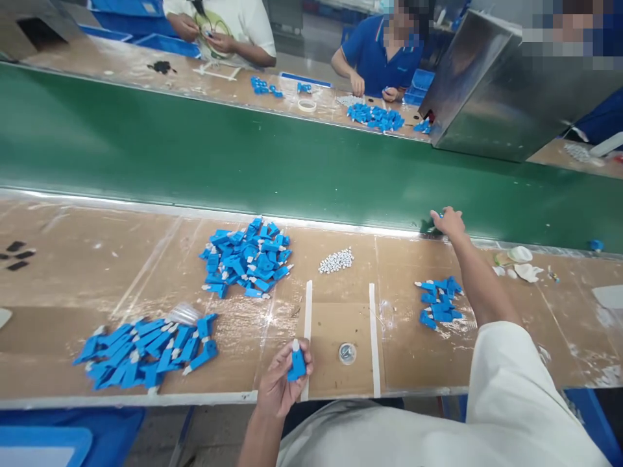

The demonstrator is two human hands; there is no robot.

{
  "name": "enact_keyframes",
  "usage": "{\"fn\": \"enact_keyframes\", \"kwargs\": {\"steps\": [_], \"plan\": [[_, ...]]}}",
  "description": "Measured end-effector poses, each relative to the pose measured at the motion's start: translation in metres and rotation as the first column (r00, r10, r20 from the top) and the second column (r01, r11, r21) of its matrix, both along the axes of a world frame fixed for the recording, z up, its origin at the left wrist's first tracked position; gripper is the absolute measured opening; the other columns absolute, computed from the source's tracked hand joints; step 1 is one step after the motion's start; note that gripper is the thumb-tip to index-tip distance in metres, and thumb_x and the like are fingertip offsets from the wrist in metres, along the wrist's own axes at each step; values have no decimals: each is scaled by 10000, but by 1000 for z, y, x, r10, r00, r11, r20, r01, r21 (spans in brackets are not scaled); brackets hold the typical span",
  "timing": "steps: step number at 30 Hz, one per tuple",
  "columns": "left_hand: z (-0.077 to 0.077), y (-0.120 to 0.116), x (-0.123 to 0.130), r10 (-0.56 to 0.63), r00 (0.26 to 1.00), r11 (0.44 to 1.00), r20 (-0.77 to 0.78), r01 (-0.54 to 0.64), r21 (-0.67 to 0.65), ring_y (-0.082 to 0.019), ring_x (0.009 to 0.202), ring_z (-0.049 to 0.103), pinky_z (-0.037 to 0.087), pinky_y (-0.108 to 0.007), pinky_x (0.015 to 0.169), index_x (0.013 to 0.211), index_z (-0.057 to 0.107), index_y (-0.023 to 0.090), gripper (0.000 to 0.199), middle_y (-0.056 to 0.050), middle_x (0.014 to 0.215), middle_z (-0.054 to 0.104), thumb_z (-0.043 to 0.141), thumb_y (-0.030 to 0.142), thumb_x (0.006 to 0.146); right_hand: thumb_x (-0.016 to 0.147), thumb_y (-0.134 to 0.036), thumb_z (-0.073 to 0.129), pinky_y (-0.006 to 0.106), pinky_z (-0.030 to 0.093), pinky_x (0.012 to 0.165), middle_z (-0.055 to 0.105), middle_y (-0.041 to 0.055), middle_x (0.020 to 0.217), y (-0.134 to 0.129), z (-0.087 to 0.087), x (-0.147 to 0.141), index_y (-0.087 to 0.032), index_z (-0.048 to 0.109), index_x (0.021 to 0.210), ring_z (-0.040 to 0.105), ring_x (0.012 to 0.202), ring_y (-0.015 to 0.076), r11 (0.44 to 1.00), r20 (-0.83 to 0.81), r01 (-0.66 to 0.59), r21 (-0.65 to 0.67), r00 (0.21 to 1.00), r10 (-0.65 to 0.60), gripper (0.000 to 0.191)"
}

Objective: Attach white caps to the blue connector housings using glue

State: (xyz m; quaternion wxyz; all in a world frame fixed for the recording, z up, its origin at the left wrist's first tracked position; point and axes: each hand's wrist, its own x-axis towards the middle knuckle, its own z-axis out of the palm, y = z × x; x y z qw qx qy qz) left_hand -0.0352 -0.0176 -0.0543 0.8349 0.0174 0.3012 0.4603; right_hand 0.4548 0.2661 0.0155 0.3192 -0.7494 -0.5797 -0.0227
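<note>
In my left hand (285,378), near the table's front edge, is a blue plastic piece (296,364) with a white tip pointing up. The fingers are closed around it. My right hand (448,222) reaches over the near edge of the green conveyor belt (292,168), thumb and fingers apart. A small spot of blue shows between them; what lies under the palm is hidden. Similar blue pieces lie in a large heap (246,257), a spread-out pile at left (141,350) and a small group (440,301) near my right forearm. Small white-grey parts (337,261) form a pile at the middle.
A round clear-rimmed dish (347,353) sits between two white tape strips (374,340). Crumpled white scraps (526,264) lie at right. One blue piece (596,245) rests by the belt's edge. Across the belt, two people work near a metal housing (506,91).
</note>
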Motion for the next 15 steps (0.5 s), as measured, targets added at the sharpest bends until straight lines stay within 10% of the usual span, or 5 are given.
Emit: {"fn": "enact_keyframes", "kwargs": {"steps": [7,11,15], "plan": [[3,7,5,20,999,999,-26,-19,48,-121,652,611,498,-182,527,876,748,151,275,-59,811,647,901,291,695,1012,-374,614,406,586,897,682,107,1188,13,-16,-10,-155,660,1196,675,997,198,994,-59,-45,-97,998,39,290],[5,11,6,11,999,999,-32,-10,40,-123,639,606,511,-200,539,867,729,135,317,-56,787,636,915,291,663,932,-308,697,426,555,853,700,80,882,-26,-29,-44,-146,711,1087,644,809,212,960,-41,-182,-213,983,178,225],[6,12,6,17,999,1000,-28,-17,21,-127,646,612,505,-197,528,873,712,134,312,-54,789,633,901,268,664,886,-292,701,437,556,844,701,91,1035,-82,-39,-82,-227,693,1114,667,923,277,861,25,-426,-276,893,450,238]]}}
